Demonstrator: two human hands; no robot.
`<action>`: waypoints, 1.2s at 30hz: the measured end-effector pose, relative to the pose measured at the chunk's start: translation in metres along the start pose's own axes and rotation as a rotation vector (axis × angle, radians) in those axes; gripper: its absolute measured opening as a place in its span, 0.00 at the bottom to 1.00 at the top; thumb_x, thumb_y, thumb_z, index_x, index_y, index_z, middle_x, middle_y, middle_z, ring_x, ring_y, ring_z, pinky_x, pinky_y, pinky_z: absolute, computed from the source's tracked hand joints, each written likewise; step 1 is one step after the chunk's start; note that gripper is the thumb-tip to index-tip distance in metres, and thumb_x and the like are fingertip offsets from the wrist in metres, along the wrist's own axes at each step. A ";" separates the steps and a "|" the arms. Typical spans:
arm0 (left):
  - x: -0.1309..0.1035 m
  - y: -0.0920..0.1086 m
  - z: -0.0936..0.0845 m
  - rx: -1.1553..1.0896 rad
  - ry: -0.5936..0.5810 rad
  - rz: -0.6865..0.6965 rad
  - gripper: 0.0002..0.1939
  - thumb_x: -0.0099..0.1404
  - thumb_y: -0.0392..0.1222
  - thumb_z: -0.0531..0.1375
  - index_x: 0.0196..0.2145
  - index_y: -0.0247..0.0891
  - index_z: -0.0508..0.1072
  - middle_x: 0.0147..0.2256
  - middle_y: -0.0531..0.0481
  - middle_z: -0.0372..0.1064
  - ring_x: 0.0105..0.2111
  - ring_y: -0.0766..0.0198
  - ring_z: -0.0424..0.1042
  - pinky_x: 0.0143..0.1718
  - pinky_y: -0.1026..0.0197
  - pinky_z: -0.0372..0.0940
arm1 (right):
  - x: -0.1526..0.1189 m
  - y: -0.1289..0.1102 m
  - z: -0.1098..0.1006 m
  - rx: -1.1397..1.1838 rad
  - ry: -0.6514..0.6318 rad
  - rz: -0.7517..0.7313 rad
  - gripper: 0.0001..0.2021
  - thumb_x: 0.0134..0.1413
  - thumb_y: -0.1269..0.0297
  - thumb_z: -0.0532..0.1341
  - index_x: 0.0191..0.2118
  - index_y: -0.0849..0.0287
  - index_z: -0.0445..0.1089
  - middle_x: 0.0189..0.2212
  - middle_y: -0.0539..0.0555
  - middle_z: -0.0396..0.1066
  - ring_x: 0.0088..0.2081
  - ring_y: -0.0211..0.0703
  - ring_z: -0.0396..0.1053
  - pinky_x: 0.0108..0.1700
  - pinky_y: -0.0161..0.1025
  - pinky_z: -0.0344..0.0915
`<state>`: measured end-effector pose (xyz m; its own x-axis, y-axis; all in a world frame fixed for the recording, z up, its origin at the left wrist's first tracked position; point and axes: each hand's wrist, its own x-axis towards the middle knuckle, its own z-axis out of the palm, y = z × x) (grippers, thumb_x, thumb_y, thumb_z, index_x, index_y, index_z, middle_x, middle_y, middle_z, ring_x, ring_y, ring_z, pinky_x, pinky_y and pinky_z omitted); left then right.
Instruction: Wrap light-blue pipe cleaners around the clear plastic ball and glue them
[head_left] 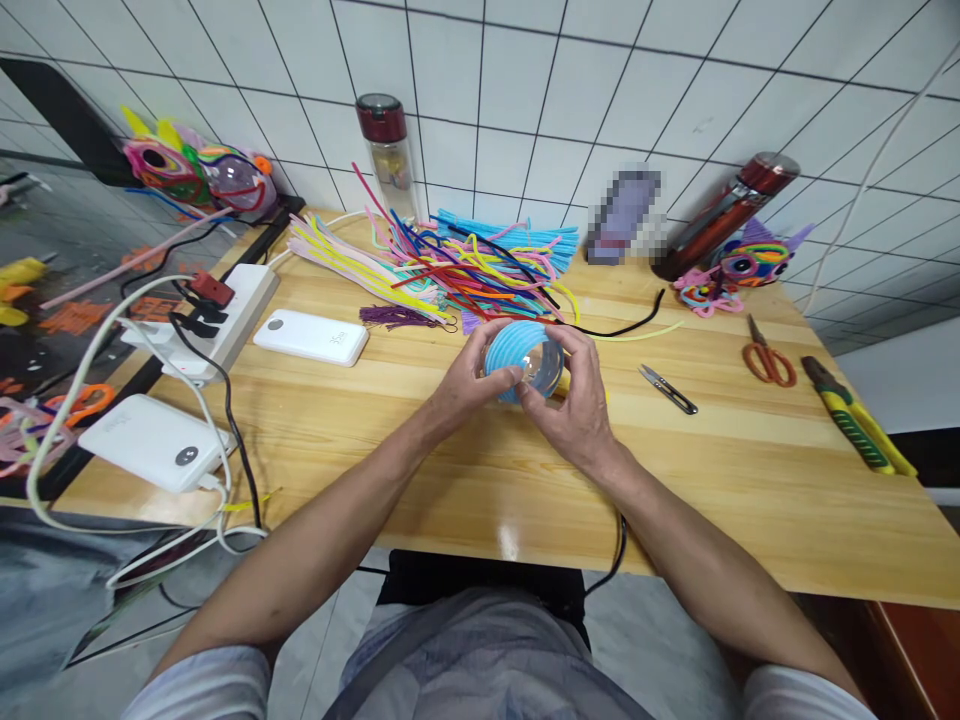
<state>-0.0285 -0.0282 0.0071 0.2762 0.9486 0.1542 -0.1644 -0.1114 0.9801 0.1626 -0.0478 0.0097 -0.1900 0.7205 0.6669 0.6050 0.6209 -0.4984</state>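
Observation:
A clear rounded container (pixel 553 366), its left part wrapped in rows of light blue pipe cleaner (pixel 510 345), is held above the wooden table (pixel 480 490). My left hand (pixel 471 378) grips the blue-wrapped side, its thumb across the front. On the clear side, my right hand (pixel 576 400) curls its fingers round the right edge, with the thumb near the left thumb. Just beyond my hands lies a heap of many-coloured pipe cleaners (pixel 487 270). The undersides of my fingers are hidden by the container.
Small snips (pixel 669 390), orange-handled scissors (pixel 769 362) and pliers (pixel 851 415) lie at the right. White power banks (pixel 311 337), a power strip (pixel 232 320) and cables occupy the left. A glass bottle (pixel 390 160), a red flask (pixel 727 215) and decorated figures (pixel 756 262) stand behind.

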 end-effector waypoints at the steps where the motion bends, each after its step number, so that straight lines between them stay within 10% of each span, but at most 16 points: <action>1: 0.000 0.000 0.000 0.001 0.003 -0.003 0.40 0.61 0.59 0.73 0.64 0.41 0.66 0.66 0.40 0.70 0.67 0.42 0.68 0.68 0.45 0.65 | 0.000 -0.001 0.001 0.008 0.011 -0.008 0.29 0.67 0.55 0.66 0.69 0.51 0.61 0.62 0.66 0.71 0.66 0.62 0.70 0.69 0.67 0.70; 9: 0.003 -0.006 -0.003 -0.088 0.057 0.022 0.42 0.59 0.61 0.73 0.64 0.42 0.65 0.64 0.39 0.71 0.64 0.44 0.71 0.65 0.46 0.67 | 0.020 0.000 -0.034 0.072 -0.072 0.162 0.32 0.67 0.43 0.67 0.68 0.51 0.65 0.67 0.64 0.71 0.68 0.60 0.71 0.65 0.62 0.74; 16: 0.006 -0.005 -0.015 -0.183 0.106 0.060 0.41 0.59 0.60 0.73 0.64 0.48 0.63 0.62 0.44 0.72 0.61 0.48 0.73 0.61 0.48 0.72 | 0.031 0.034 -0.106 -0.306 -0.360 0.551 0.19 0.61 0.49 0.67 0.52 0.55 0.78 0.44 0.59 0.85 0.45 0.57 0.82 0.50 0.54 0.76; 25: 0.004 0.005 -0.013 -0.171 0.128 0.093 0.48 0.58 0.61 0.74 0.69 0.49 0.61 0.68 0.43 0.67 0.67 0.44 0.69 0.67 0.48 0.69 | -0.028 0.015 -0.080 -0.635 -0.685 0.849 0.38 0.65 0.36 0.62 0.68 0.61 0.66 0.46 0.64 0.86 0.49 0.68 0.83 0.45 0.51 0.71; 30: 0.004 0.006 -0.016 -0.115 0.151 0.130 0.47 0.58 0.61 0.74 0.68 0.47 0.63 0.67 0.42 0.68 0.66 0.43 0.70 0.68 0.45 0.68 | -0.038 0.009 -0.066 -0.582 -0.622 0.845 0.42 0.68 0.47 0.61 0.77 0.67 0.53 0.52 0.69 0.84 0.50 0.68 0.83 0.47 0.53 0.72; 36: 0.006 0.007 -0.020 -0.079 0.173 0.163 0.47 0.60 0.63 0.73 0.69 0.47 0.62 0.69 0.41 0.66 0.68 0.44 0.69 0.71 0.43 0.66 | -0.043 0.026 -0.088 0.027 -0.266 0.906 0.26 0.55 0.49 0.68 0.57 0.54 0.74 0.40 0.55 0.82 0.39 0.54 0.78 0.40 0.46 0.72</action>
<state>-0.0471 -0.0175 0.0124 0.0751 0.9574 0.2790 -0.2687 -0.2500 0.9302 0.2543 -0.0899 0.0165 0.1715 0.9770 -0.1269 0.5917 -0.2051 -0.7796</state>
